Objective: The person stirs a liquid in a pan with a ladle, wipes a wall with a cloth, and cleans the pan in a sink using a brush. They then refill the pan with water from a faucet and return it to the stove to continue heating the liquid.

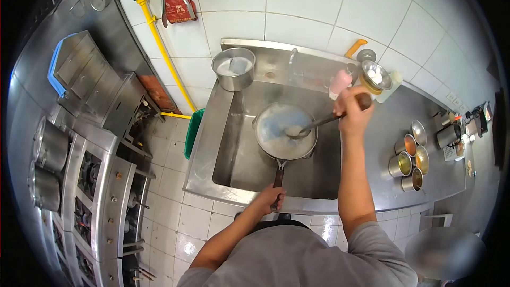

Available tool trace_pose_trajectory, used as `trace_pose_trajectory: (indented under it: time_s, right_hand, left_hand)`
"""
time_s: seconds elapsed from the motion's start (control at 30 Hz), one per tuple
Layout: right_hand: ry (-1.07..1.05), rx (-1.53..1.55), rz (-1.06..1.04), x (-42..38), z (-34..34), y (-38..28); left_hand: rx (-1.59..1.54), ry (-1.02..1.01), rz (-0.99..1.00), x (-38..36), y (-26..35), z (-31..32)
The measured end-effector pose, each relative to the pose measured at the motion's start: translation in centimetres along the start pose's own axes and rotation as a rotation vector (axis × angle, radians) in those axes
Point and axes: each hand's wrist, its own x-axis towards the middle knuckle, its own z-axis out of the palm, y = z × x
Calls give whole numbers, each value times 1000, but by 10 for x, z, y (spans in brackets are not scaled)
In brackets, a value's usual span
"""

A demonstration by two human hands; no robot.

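Note:
A round pan (281, 151) with whitish, cloudy liquid inside sits in the steel sink (226, 149). My left hand (270, 199) is closed around the pan's dark handle (279, 178), close to the sink's front edge. Above the sink's right side, my right hand (354, 111) grips a long dark-handled utensil (326, 120). That utensil slants down to the left, and its head rests in the liquid; its exact shape is hard to make out.
A steel pot (234, 82) stands at the sink's back left corner. Behind my right hand are a pink bottle (341, 82) and a metal bowl (376, 76). Several small containers (399, 165) stand on the right counter. A stove (103, 180) is at the left.

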Motion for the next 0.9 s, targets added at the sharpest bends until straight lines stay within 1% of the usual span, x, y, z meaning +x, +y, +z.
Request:
trace_pose_trajectory:
  time_s: [0.07,0.13,0.2,0.23,0.3,0.33,0.4,0.43,0.47,0.53,0.57,0.67,0.7,0.73,0.8,0.83,0.9]
  right_hand:
    - [29,150,-16,13,-4,-6]
    - [70,157,-14,23,-3,32]
    - [174,301,83,31,2,63]
    - [173,303,79,34,9,60]
    - [19,330,154,35,28,43]
    - [15,331,155,29,35,34]
    - [-138,209,94,-5,46,21]
    - [-137,118,108,-21,51,35]
    - [-138,118,108,-18,47,42]
    - [-159,-11,35,-4,39,50]
    - [-119,122,118,-6,41,31]
    - [-128,82,78,-34,30,18]
    - [-158,54,70,-39,20,40]
    - [-161,50,59,-30,16,39]
    - [-65,141,114,-17,12,38]
    - [-70,142,100,-16,13,36]
    - [-123,64,-37,-41,12,33]
  left_hand:
    - [13,21,20,-1,-4,0]
    - [33,37,50,1,-4,0]
    - [-17,-14,60,9,-4,-4]
    - [-15,-16,64,9,-2,-4]
    - [24,11,51,7,-2,-2]
    - [21,12,53,6,0,0]
    - [47,29,37,-2,-6,1]
    - [43,38,24,-4,-12,-3]
    - [34,44,36,0,-10,-3]
    - [21,46,57,2,-12,-2]
    - [50,35,61,0,-12,-1]
    - [48,34,56,6,-8,-3]
    - [37,41,47,7,-9,-4]
    - [41,32,54,7,-6,0]
    - [51,39,52,3,-2,3]
    - [56,33,65,5,4,4]
    - [49,36,36,3,-2,1]
